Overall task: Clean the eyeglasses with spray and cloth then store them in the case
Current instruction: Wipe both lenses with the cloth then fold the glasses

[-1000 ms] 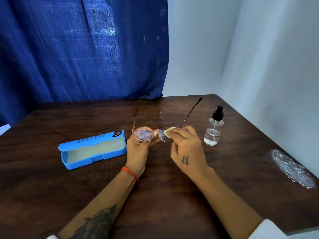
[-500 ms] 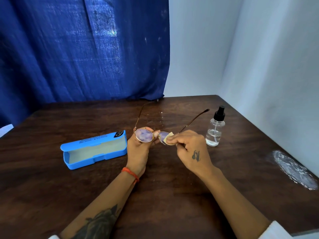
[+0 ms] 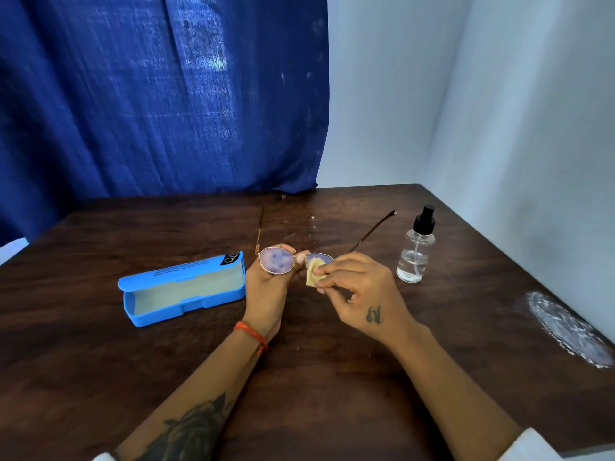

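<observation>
Eyeglasses [image 3: 276, 261], cloth [image 3: 314, 277], spray bottle [image 3: 414, 251], open case [image 3: 183, 287]

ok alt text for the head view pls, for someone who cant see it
A person's left hand holds gold-rimmed eyeglasses over a dark wooden table while the right hand rubs a small yellow cloth on one lens. An open blue case lies left, a spray bottle right.

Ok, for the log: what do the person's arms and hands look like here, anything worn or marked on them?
Both forearms are bare. The left hand has an orange-red thread bracelet at the wrist, and a large dark tattoo covers the left forearm. The right hand bears a small dark tattoo on its back. White sleeve edges show at the bottom of the frame on both arms. No rings or watch visible.
</observation>
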`<action>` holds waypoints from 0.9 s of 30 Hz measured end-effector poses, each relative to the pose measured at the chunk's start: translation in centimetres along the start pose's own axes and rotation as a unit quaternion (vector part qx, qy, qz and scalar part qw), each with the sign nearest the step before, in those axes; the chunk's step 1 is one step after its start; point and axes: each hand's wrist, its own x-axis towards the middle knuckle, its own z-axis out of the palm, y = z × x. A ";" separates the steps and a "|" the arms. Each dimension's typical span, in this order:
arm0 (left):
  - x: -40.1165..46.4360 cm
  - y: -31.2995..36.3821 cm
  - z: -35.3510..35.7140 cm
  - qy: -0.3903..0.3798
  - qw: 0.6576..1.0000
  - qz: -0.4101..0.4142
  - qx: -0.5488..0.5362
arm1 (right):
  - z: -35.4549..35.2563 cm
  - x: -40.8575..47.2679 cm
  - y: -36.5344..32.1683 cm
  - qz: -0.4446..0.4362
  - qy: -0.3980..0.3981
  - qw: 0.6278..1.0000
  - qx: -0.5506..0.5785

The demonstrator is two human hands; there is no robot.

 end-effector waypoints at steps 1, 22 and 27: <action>0.0 0.1 0.1 -0.003 1.000 0.000 0.000 | -0.2 0.0 0.1 -0.003 -0.008 1.000 -0.004; 0.0 0.3 0.3 0.007 0.993 0.026 0.118 | 0.6 0.8 -1.1 0.053 0.000 0.997 -0.048; -0.4 0.6 0.4 0.005 0.990 0.049 0.129 | 0.3 0.7 -1.0 0.078 -0.043 0.988 -0.123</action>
